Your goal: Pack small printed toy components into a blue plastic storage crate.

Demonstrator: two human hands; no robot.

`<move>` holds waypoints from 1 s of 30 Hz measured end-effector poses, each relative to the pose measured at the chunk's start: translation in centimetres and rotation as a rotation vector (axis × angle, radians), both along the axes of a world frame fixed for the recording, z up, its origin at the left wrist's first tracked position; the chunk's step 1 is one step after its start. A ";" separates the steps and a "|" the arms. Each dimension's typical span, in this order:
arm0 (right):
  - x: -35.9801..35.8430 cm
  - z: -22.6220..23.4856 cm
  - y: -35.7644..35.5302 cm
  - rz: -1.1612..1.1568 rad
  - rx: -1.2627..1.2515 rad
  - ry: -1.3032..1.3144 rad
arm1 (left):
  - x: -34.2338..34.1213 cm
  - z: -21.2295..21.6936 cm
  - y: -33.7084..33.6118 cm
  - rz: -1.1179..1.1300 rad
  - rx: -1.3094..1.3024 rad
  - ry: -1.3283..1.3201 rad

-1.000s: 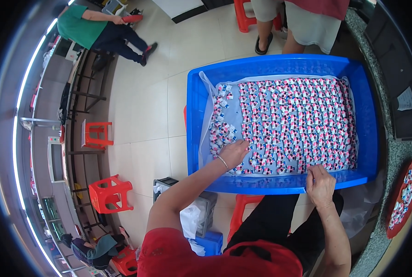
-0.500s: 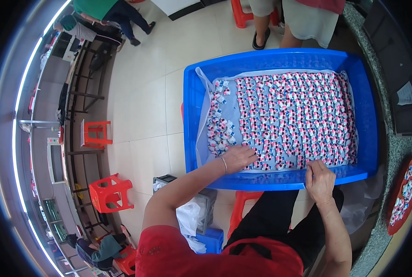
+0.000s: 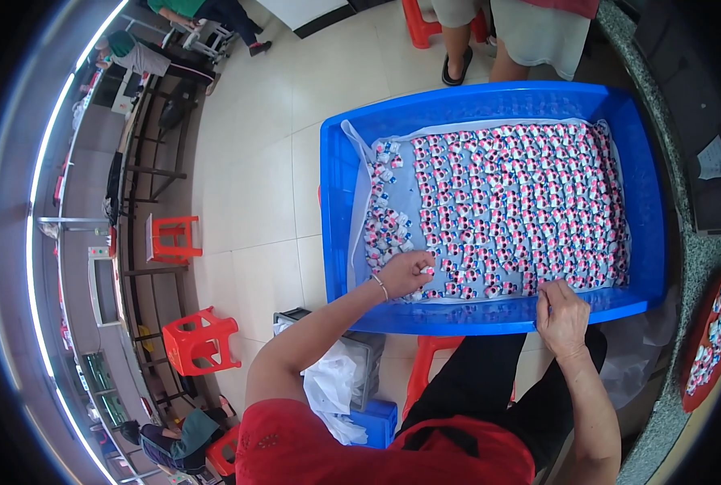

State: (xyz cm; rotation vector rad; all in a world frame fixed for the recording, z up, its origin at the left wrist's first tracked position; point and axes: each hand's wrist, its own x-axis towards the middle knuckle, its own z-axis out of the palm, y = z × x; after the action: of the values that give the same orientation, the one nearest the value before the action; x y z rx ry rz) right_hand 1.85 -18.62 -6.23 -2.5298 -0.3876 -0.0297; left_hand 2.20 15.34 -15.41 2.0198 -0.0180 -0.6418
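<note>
A big blue plastic tub (image 3: 489, 322) lined with a pale sheet (image 3: 405, 182) holds rows of small painted figure pieces (image 3: 530, 202), white, pink and blue with dark eye-like patches. At the tub's left end lies a jumbled heap of the same pieces (image 3: 384, 230). My left hand (image 3: 405, 275) is over the near left corner, its fingertips pinching one small figure piece (image 3: 429, 272). Over the near rim, right of centre, my right hand (image 3: 562, 314) is closed with fingers curled; what it grips is hidden.
Red stools (image 3: 200, 339) stand on the tiled floor at left. A grey crate (image 3: 364, 368) with white bags sits by my left side. At right, a red tray (image 3: 709, 339) with more pieces rests on a speckled counter edge (image 3: 674, 420). People are at the far side and left.
My left hand has drawn back leftward and lifted from the near row, a single figure piece now showing in its fingertips. The right hand stays at the rim.
</note>
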 end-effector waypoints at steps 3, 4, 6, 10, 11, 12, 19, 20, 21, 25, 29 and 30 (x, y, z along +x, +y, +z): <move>0.0 -0.1 -0.1 -0.003 -0.008 -0.010 | 0.4 0.8 -0.7 -0.145 0.202 -0.077; 0.0 -0.1 -0.1 0.001 -0.009 -0.009 | 0.2 0.7 -0.7 -0.146 0.202 -0.075; 0.1 -0.1 0.0 0.003 -0.008 -0.007 | -0.2 0.4 -0.7 -0.327 0.487 -0.388; 0.0 0.1 -0.1 -0.002 -0.010 0.035 | 0.2 0.4 0.1 -0.499 0.556 -0.561; 0.0 0.1 -0.1 -0.001 -0.011 0.037 | 0.0 0.3 0.3 -0.486 0.548 -0.581; 0.0 0.0 -0.1 -0.002 -0.011 0.038 | -0.1 0.2 0.4 -0.474 0.539 -0.601; 0.0 -0.1 0.0 0.002 -0.002 0.050 | 0.9 1.7 -0.7 -0.413 0.476 -0.704; 0.0 -0.1 0.0 0.002 -0.003 0.051 | 0.8 2.3 -0.8 -0.384 0.473 -0.635; 0.1 -0.1 0.0 0.000 -0.007 0.050 | 0.7 2.6 -0.7 -0.355 0.470 -0.565; 0.0 0.0 -0.1 -0.006 -0.005 0.034 | 0.1 2.5 0.5 -0.610 0.487 -0.533; 0.0 0.0 0.0 -0.003 -0.004 0.042 | -0.4 2.6 0.4 -0.751 0.615 -0.551; 0.0 -0.1 -0.1 -0.006 -0.003 0.044 | -0.3 2.8 0.1 -0.723 0.650 -0.520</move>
State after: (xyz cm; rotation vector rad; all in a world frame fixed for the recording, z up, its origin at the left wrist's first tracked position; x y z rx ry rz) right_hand 1.84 -18.67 -6.29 -2.5299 -0.3628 0.0241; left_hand 1.87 15.42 -12.61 2.7774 -0.9976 -0.5720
